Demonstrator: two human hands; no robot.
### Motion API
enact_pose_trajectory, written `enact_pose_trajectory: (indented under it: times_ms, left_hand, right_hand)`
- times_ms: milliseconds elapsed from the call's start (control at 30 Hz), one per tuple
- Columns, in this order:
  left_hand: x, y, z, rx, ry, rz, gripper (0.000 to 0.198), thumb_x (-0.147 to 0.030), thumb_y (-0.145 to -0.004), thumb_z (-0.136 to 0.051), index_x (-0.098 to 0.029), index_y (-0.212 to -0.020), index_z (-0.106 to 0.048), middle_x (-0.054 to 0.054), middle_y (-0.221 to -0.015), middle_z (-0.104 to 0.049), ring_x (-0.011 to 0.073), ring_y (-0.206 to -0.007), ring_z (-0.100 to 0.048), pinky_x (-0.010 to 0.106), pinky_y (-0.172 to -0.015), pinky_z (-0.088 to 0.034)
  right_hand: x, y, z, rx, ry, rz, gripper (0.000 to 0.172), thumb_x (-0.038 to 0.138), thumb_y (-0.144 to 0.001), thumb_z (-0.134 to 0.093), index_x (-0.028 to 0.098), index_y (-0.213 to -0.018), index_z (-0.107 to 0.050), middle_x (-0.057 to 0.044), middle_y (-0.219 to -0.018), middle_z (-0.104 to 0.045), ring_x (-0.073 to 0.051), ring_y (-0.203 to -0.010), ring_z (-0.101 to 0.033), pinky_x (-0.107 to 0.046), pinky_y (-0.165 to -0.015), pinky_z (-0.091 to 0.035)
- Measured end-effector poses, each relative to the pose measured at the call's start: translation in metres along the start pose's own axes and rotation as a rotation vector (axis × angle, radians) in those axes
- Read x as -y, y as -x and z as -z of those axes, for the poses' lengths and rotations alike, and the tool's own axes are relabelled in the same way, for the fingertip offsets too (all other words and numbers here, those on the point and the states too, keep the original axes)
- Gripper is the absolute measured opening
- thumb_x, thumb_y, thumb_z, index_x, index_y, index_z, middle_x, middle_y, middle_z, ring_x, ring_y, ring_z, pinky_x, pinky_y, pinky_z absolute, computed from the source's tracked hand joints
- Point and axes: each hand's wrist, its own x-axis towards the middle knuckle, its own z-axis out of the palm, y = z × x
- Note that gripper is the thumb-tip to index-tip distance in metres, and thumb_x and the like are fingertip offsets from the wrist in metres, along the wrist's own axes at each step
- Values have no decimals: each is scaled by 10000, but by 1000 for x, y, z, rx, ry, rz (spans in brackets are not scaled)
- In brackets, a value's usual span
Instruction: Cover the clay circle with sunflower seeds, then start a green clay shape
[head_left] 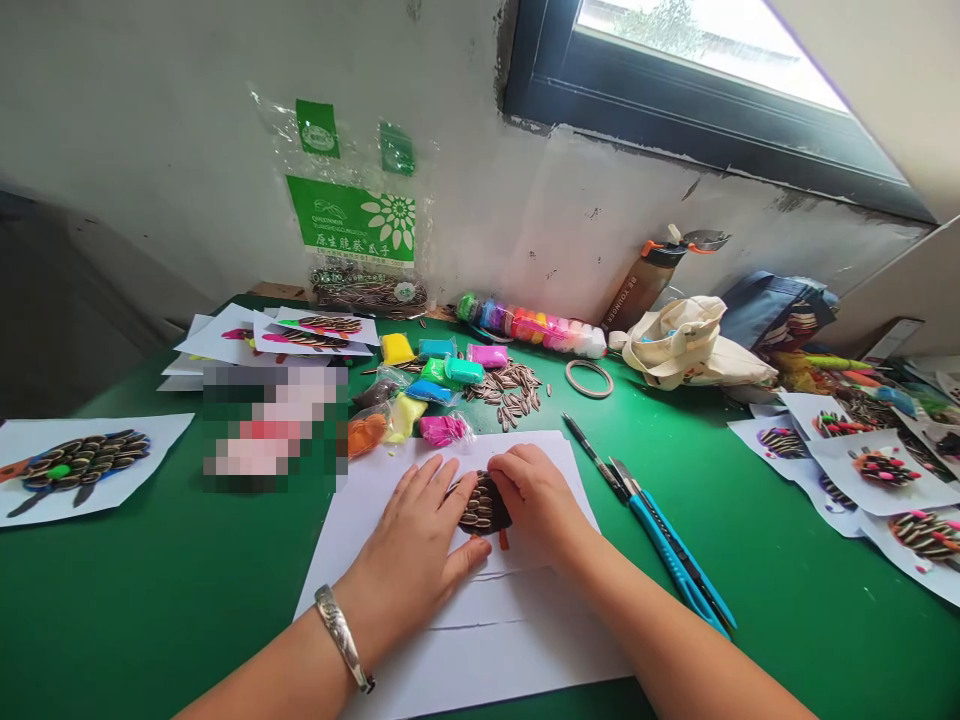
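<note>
On a white sheet of paper lies a dark clay shape covered with rows of sunflower seeds, with a small orange-brown piece at its lower edge. My left hand rests flat on the paper at the shape's left side, fingers stretched and spread, thumb just below it. At the shape's upper right, my right hand has its fingers pinched together against it; whatever sits between the fingertips is hidden. A pile of loose sunflower seeds and several clay packets lie beyond the paper.
Right of the paper are a black pen and a blue utility knife. A tape roll, cloth bag and bottle stand behind. Seed-covered pictures lie left, others right. A seed bag leans on the wall.
</note>
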Motion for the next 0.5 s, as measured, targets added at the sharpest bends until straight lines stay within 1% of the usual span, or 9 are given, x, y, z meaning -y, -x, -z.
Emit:
enact_pose_trajectory:
  times_ms: [100,233,300,400,500]
  left_hand:
    - [0,-1,0,-4,8,-1,580,-456,-872,-531,-167,-1368,-450,153,-1432,-434,376,-1341,-331,589,-1064,-333]
    - [0,-1,0,-2,9,2,567,-458,-877,-517,-172,-1363,-453,149,-1435,-431,369,-1345,-327,585,-1069,-329]
    - [0,0,0,3,12,6,563,-457,-877,-518,-175,-1360,-457,146,-1438,-427,364,-1349,-322,581,-1075,-322]
    - [0,0,1,8,24,14,563,-450,-869,-534,-180,-1358,-460,143,-1438,-429,360,-1352,-321,575,-1082,-317]
    - [-1,0,1,10,33,23,562,-440,-864,-544,-178,-1355,-465,146,-1434,-433,363,-1351,-322,577,-1077,-325]
  right_hand:
    - [3,-1,-1,5,-15,-8,145,134,-869,-499,199,-855,-629,-48,-815,-570,-180,-790,-506,-268,-673,-394]
    - [3,2,4,-50,-31,-49,171,150,-877,-496,179,-955,-645,-70,-856,-592,-196,-840,-527,-293,-731,-408]
    - [1,4,7,-66,-24,-59,155,168,-875,-505,177,-917,-654,-69,-838,-593,-199,-833,-528,-302,-743,-405]
    - [-2,6,10,-62,-1,-54,205,175,-891,-468,187,-801,-652,-55,-773,-580,-195,-800,-521,-298,-719,-395]
    - [-3,5,8,-52,16,-51,205,169,-878,-476,187,-760,-642,-50,-750,-568,-193,-781,-514,-292,-701,-390]
